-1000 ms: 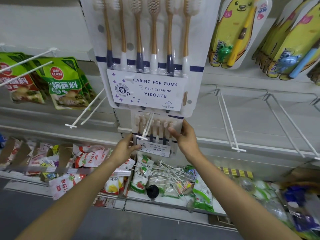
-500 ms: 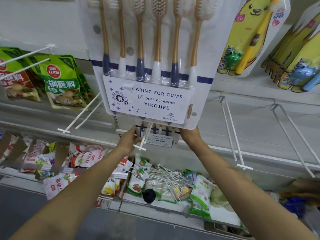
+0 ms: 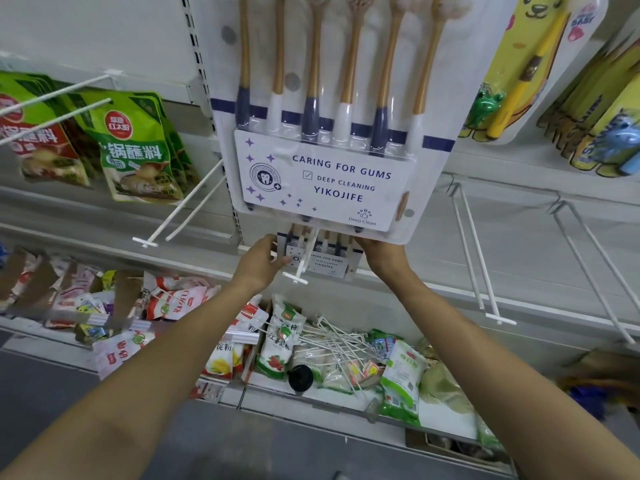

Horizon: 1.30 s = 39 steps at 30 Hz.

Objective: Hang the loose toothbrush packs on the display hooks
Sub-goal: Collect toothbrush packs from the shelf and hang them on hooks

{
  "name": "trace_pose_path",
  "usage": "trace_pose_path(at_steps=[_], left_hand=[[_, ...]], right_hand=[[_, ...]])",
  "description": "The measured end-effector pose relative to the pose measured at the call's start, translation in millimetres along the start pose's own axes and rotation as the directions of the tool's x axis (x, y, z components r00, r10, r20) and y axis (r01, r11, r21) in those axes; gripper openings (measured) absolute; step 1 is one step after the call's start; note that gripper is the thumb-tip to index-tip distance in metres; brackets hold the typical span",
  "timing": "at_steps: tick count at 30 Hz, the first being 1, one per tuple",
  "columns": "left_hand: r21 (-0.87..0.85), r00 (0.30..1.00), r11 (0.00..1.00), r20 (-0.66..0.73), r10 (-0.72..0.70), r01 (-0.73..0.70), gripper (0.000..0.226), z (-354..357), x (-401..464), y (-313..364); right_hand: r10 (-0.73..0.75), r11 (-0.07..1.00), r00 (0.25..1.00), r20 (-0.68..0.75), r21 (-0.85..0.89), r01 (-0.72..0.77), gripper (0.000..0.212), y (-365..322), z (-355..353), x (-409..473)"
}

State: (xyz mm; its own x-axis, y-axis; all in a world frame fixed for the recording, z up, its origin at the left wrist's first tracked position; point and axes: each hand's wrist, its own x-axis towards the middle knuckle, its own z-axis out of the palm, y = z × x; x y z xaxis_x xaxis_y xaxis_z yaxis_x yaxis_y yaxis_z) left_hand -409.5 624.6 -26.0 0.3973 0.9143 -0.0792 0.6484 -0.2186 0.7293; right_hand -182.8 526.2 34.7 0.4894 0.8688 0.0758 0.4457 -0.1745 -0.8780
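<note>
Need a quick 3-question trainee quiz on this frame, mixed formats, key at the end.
1. True or false: both hands hold the small toothbrush pack.
2. Where does the white hook stand against that pack? A) in front of it, tip toward the camera B) lying in the bin below C) far off to the right
3. Fill in: the big pack hanging above hides the held pack's ____ part.

Key:
1. True: the left hand grips its left edge, the right hand its right edge.
2. A
3. upper
</note>
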Motion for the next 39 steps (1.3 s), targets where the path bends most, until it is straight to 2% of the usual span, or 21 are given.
trace_pose_path(at_steps=[5, 8, 10, 14, 18, 23, 27, 32, 39], left_hand=[[0.095, 0.997, 0.995, -0.073, 0.038, -0.031, 0.065, -6.9, -28.2, 1.3], [0.249, 0.977, 0.954, -0.085, 0.194, -0.167, 0.063, -9.2, -49.6, -2.1], [0.336, 0.956, 0.907, -0.057, 0.289, -0.254, 0.059, -8.8, -65.8, 0.2], [0.399, 0.925, 0.845, 0.018, 0.380, -0.355, 0.060, -4.2, -96.8, 16.6], [0.384, 0.867, 0.782, 0.122, 0.483, -0.490, 0.066, 10.7, -120.3, 33.6], [0.334, 0.803, 0.733, 0.176, 0.570, -0.593, 0.064, 41.5, -152.1, 72.5], [0.303, 0.708, 0.645, 0.201, 0.677, -0.702, 0.062, 69.3, -173.5, 112.2], [0.320, 0.611, 0.531, 0.258, 0.748, -0.785, 0.066, 112.0, -198.0, 173.5], [0.274, 0.496, 0.426, 0.292, 0.818, -0.862, 0.064, 190.2, -242.6, 271.6]], right_hand=[[-0.043, 0.983, 0.999, 0.004, -0.179, 0.043, 0.034, 3.5, -9.8, -23.5], [-0.069, 0.943, 0.997, -0.028, -0.327, 0.056, 0.050, 8.5, -20.0, -49.5], [-0.093, 0.923, 0.996, 0.012, -0.375, 0.090, 0.052, 10.1, -27.3, -71.0], [-0.141, 0.864, 0.987, 0.079, -0.477, 0.162, 0.051, 11.8, -45.5, -117.6], [-0.175, 0.812, 0.979, 0.103, -0.547, 0.203, 0.053, 11.1, -67.6, -164.8], [-0.182, 0.786, 0.982, 0.052, -0.592, 0.177, 0.055, 15.2, -107.3, -217.1], [-0.195, 0.761, 0.981, -0.002, -0.631, 0.150, 0.057, 24.6, -146.7, -253.0], [-0.199, 0.714, 0.977, -0.081, -0.695, 0.088, 0.058, 45.6, -211.2, -294.1], [-0.176, 0.679, 0.966, -0.190, -0.734, -0.020, 0.060, 89.9, -328.4, -355.5]])
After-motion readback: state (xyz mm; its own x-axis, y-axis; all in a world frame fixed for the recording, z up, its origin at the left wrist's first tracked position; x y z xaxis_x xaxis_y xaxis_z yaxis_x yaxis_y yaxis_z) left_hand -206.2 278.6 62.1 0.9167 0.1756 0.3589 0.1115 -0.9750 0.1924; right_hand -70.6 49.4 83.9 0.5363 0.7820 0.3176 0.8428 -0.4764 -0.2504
